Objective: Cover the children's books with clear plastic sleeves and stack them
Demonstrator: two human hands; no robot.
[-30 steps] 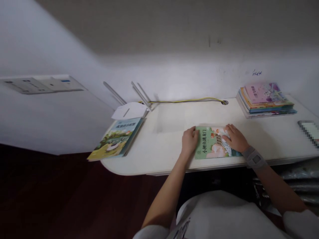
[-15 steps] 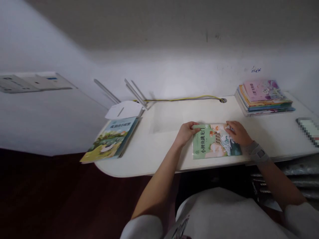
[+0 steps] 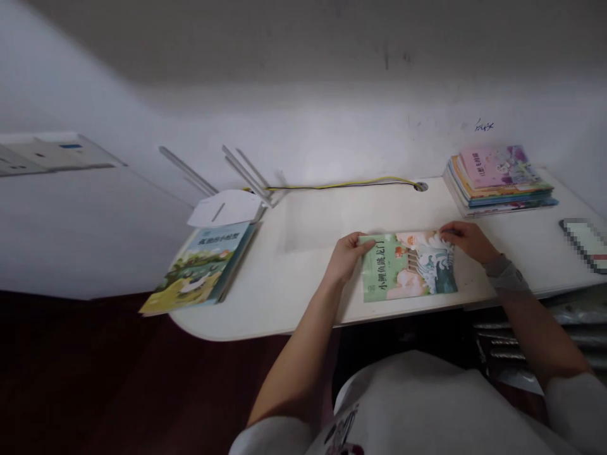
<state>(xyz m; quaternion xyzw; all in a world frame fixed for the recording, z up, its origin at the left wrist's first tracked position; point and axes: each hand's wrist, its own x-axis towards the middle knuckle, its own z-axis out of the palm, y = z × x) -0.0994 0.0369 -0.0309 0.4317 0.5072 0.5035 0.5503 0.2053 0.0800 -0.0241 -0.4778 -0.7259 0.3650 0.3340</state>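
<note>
A thin picture book [image 3: 410, 268] with a green and pink cover, Chinese title and blue waves lies sideways near the front edge of the white desk [image 3: 308, 303]. My left hand [image 3: 349, 254] grips its upper left corner, thumb on the cover and fingers behind the edge. At the upper right corner, my right hand [image 3: 467, 240] pinches the book's edge between thumb and fingertips. A grey band circles my right wrist.
A stack of picture books [image 3: 500, 180] stands at the back right, near a blurred phone-like object [image 3: 585, 243]. On the left lie more picture books [image 3: 202, 268] beside a white router [image 3: 226, 207] with upright antennas. A yellow cable [image 3: 327, 186] runs along the wall to a desk hole.
My right hand has shifted from lying over the book's upper right part to pinching its upper right corner. My left hand keeps its grip. The view has shifted slightly.
</note>
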